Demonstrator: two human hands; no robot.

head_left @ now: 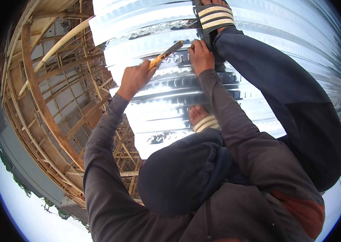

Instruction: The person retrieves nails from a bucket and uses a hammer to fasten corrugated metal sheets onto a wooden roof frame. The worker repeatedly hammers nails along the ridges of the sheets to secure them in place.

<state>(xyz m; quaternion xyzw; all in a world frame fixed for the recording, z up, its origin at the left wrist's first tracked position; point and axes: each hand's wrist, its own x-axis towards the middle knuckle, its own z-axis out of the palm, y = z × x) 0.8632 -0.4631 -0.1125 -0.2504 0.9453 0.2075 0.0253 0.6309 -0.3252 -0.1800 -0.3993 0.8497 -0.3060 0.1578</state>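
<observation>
In my left hand (pixel 136 80) is a short hand tool (pixel 160 60) with a yellow-orange handle and a flat, dark metal end. My fingers wrap its handle, and the metal end points up and right over the shiny corrugated metal sheet (pixel 150 103). Close to the tool's tip, my right hand (pixel 201 56) is at the sheet with its fingers drawn together. Whatever may be between those fingertips is too small to make out. My knees are bent, and a striped sandal (pixel 215 18) rests on the sheet just beyond my right hand.
The sheet's stepped edge runs along the left. Past it lies an open drop with wooden roof framing (pixel 43 101) and thin battens below. A pale pole (pixel 63 40) slants at the upper left. My other sandalled foot (pixel 198 115) stands on the sheet nearer my body.
</observation>
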